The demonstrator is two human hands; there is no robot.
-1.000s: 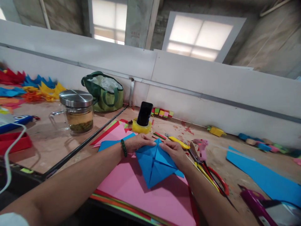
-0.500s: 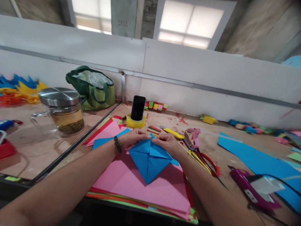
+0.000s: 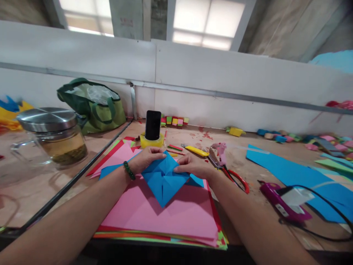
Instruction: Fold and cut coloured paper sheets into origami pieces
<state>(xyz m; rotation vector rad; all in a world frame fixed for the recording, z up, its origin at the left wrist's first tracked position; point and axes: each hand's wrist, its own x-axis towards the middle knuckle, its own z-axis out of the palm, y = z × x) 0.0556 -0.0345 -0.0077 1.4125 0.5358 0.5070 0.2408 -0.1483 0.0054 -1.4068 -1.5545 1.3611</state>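
A folded blue paper [image 3: 162, 180], diamond-shaped with flaps meeting at its middle, is held above a stack of pink paper [image 3: 165, 221]. My left hand [image 3: 150, 157] pinches its upper left edge near the top corner; a green bead bracelet circles that wrist. On the upper right side, my right hand [image 3: 193, 165] grips the edge with thumb and fingers closed on a flap. More blue paper shows behind both hands. Under the pink sheets lie red, orange and green ones.
Beyond my hands stand a phone [image 3: 153, 125] on a yellow tape roll [image 3: 151, 141], a yellow cutter [image 3: 197, 151] and red-handled scissors [image 3: 237, 180]. A lidded glass mug [image 3: 63, 147] and green bag [image 3: 110, 114] are at left. Right are a purple power strip [image 3: 284, 202] and blue sheets [image 3: 286, 173].
My right hand has slid from the top corner down the right edge. The paper's middle flaps now stand up more. The view has turned slightly right.
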